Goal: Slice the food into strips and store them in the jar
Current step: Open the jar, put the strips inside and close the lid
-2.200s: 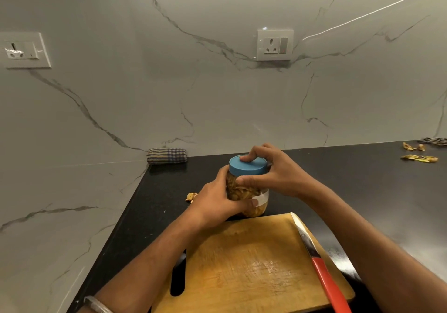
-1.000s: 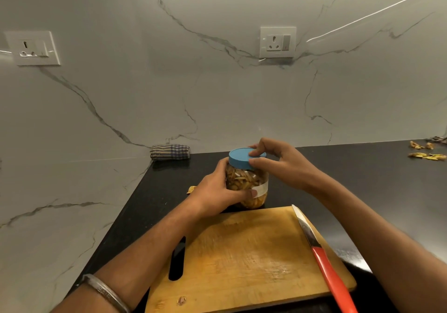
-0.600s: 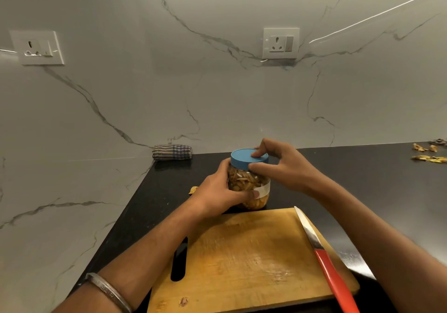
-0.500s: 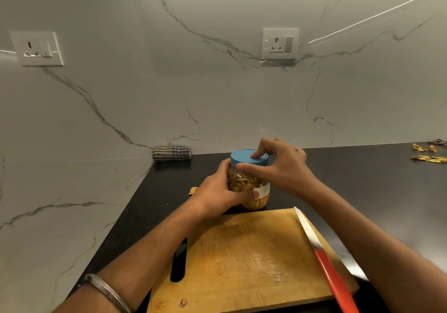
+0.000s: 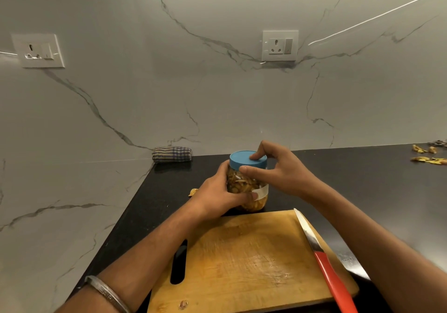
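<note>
A person closes a clear jar (image 5: 249,191) of sliced food on a black countertop (image 5: 362,191), the last stage of a slice-and-store job by the look of it. The jar stands upright just beyond the far edge of the wooden cutting board (image 5: 242,264), touching or nearly touching it. The left hand (image 5: 217,196) wraps round the jar's body from the left, thumb across the front, bracing it. The right hand (image 5: 278,174) grasps the blue lid (image 5: 244,159), thumb on the lid's near rim and a fingertip on its top, the posture of a twist.

The board itself carries no uncut food, only a scrap at its near edge, which suggests the cutting is finished. The red-handled knife (image 5: 324,264) lies along the board's right edge, blade pointing toward the jar, untouched.

The next move, on this evidence, calls for turning the lid until it seats, with the left hand resisting the turn so the jar does not spin or slide on the smooth stone. Whether the lid is already tight cannot be told.

The jar is packed almost to the lid with yellow-brown strips (image 5: 238,184), pale edges showing through the wall; a white label band crosses its lower half. A few peelings (image 5: 427,159) lie well to the right of the jar, one scrap just to its left, and a folded checked cloth (image 5: 172,154) sits behind it against the marble wall.
</note>
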